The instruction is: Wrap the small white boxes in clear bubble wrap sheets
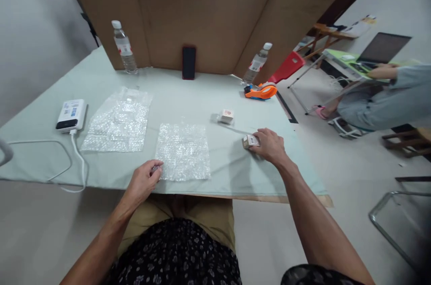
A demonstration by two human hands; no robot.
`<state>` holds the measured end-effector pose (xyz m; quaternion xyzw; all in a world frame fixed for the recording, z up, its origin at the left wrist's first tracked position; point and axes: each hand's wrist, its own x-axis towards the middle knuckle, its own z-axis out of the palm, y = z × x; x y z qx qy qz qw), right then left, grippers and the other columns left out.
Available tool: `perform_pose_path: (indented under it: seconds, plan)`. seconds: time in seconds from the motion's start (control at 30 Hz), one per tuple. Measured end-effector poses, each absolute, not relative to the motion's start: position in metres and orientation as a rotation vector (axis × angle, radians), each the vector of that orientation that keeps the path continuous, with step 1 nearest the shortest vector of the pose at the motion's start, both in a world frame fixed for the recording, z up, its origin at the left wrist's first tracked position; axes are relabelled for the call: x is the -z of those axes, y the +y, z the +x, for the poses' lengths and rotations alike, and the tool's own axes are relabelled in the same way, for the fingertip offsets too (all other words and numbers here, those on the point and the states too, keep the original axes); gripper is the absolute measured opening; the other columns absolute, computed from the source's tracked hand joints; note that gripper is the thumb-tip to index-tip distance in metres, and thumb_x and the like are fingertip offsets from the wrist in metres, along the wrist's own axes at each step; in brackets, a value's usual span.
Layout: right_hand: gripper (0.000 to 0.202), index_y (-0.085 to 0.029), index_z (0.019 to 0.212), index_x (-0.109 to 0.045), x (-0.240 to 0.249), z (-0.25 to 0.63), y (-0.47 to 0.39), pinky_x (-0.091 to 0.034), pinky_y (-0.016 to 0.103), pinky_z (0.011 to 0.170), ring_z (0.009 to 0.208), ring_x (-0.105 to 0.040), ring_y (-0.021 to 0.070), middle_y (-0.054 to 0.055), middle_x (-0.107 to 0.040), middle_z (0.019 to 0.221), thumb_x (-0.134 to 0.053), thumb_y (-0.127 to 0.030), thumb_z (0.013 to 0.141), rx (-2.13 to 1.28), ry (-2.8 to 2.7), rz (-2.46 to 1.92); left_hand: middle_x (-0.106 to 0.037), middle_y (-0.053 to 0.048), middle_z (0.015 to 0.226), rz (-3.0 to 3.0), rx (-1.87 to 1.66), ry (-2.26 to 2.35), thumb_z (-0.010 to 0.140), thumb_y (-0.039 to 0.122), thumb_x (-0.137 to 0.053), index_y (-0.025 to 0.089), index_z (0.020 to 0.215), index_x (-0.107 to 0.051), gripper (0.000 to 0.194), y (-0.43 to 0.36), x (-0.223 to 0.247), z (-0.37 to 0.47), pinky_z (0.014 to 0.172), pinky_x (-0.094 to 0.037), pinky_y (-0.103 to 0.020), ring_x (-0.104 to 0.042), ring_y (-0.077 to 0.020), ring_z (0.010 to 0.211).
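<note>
My right hand (270, 146) has its fingers closed around a small printed cardboard box (250, 142) at the right of the table. At the table's front, my left hand (145, 179) pinches the lower left edge of a clear bubble wrap sheet (183, 152), which lies flat. A second small box (227, 116) sits farther back, on a bit of clear wrap. To the left, a larger bubble wrap sheet (117, 123) is spread on the pale green cloth.
A cardboard screen (208, 15) stands at the back, with a phone (189, 63) against it and water bottles (124, 49) (257, 64) at both sides. An orange tape dispenser (261, 91) lies at the right. A white power bank (71, 115) with a cable is at left. A person sits by a laptop (384, 48).
</note>
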<state>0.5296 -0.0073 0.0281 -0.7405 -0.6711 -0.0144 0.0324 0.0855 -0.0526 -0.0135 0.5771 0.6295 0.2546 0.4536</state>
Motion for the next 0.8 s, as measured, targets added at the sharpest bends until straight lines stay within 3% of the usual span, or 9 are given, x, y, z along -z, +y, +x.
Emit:
perform_pose_path:
  seconds: [0.2, 0.37, 0.57, 0.7, 0.8]
  plan:
    - [0.039, -0.022, 0.113, -0.063, -0.039, 0.432, -0.023, -0.049, 0.041, 0.083, 0.094, -0.066, 0.0263, 0.008, -0.072, 0.106, -0.068, -0.040, 0.079, -0.326, -2.088, -1.703, -0.062, -0.001, 0.067, 1.408, -0.662, 1.571, 0.077, 0.037, -0.055, 0.017, 0.102, -0.070, 0.036, -0.048, 0.008, 0.086, 0.051, -0.046, -0.024, -0.056, -0.0145, 0.058]
    - [0.036, -0.021, 0.113, -0.062, -0.025, 0.336, -0.014, -0.043, 0.041, 0.089, 0.099, -0.065, 0.0271, 0.009, -0.072, 0.108, -0.069, -0.035, 0.081, -0.377, -2.251, -1.431, -0.060, 0.001, 0.064, 1.282, -0.747, 1.532, 0.073, 0.032, -0.060, 0.018, 0.096, -0.072, 0.030, -0.049, 0.003, 0.087, 0.052, -0.045, -0.023, -0.051, -0.0127, 0.055]
    - [0.041, -0.020, 0.118, -0.061, 0.009, 0.311, -0.005, -0.041, 0.041, 0.087, 0.100, -0.064, 0.0288, 0.011, -0.071, 0.113, -0.069, -0.040, 0.083, -0.412, -2.313, -1.455, -0.063, -0.001, 0.071, 1.357, -0.767, 1.523, 0.079, 0.027, -0.056, 0.018, 0.098, -0.072, 0.027, -0.048, 0.006, 0.084, 0.063, -0.050, -0.027, -0.056, -0.0156, 0.064]
    - [0.044, -0.018, 0.120, -0.061, 0.011, 0.313, -0.007, -0.042, 0.040, 0.086, 0.101, -0.064, 0.0294, 0.012, -0.071, 0.114, -0.069, -0.042, 0.083, -0.397, -2.317, -1.476, -0.066, -0.008, 0.095, 1.652, -0.670, 1.537, 0.083, 0.028, -0.056, 0.017, 0.110, -0.069, 0.032, -0.055, -0.004, 0.079, 0.075, -0.054, -0.035, -0.061, -0.0188, 0.075]
    - [0.045, -0.019, 0.120, -0.060, 0.009, 0.312, -0.008, -0.042, 0.041, 0.086, 0.099, -0.064, 0.0297, 0.012, -0.071, 0.114, -0.069, -0.043, 0.083, -0.388, -2.327, -1.488, -0.054, -0.017, 0.132, 2.031, -0.614, 1.573, 0.080, 0.024, -0.062, 0.018, 0.125, -0.062, 0.045, -0.068, -0.015, 0.079, 0.092, -0.051, -0.049, -0.059, -0.0310, 0.107]
